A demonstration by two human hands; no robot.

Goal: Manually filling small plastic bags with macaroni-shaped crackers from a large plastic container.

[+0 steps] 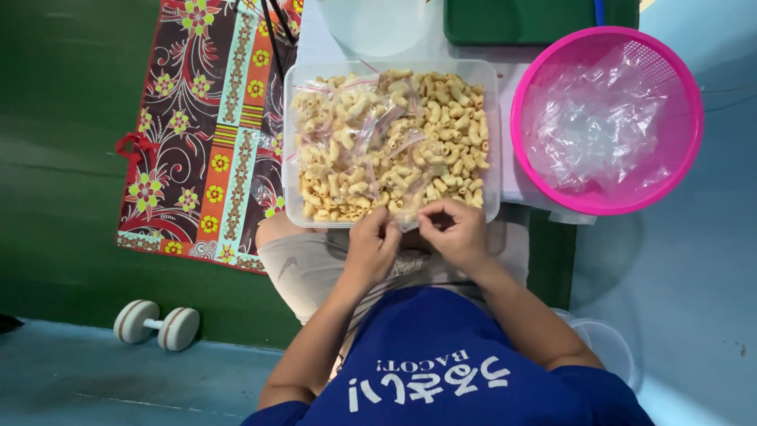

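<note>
- Floor (63, 158): I see dark green surface on the left, turning pale blue along the bottom and right.
- Patterned cloth (209, 126): dark mat with flowers and orange stripes, lying left of the tub, partly under it.
- Pink basket (684, 87): round, mesh-walled, top right, just beside the tub. Holds a heap of clear empty plastic bags (599, 130).
- Clear tub (290, 142): rectangular, centre of view, in front of the person's knees. Loose short tube pasta (453, 142) fills the right half; small filled zip bags (347, 126) with pink seal strips are piled on the left half.
- Green board (520, 20): flat, dark green, at top edge behind the tub.
- Dumbbell (156, 323): small, white, on the floor lower left, well apart from everything else.
- Left hand (372, 244): at the tub's near rim, fingers pinched shut on one edge of a small clear bag (406, 217).
- Right hand (457, 233): just beside the left, fingers clamped on the same bag's other edge.
- Small clear bag: held between both hands, right over the tub's near wall. Contents hard to tell; mostly hidden by fingers.
</note>
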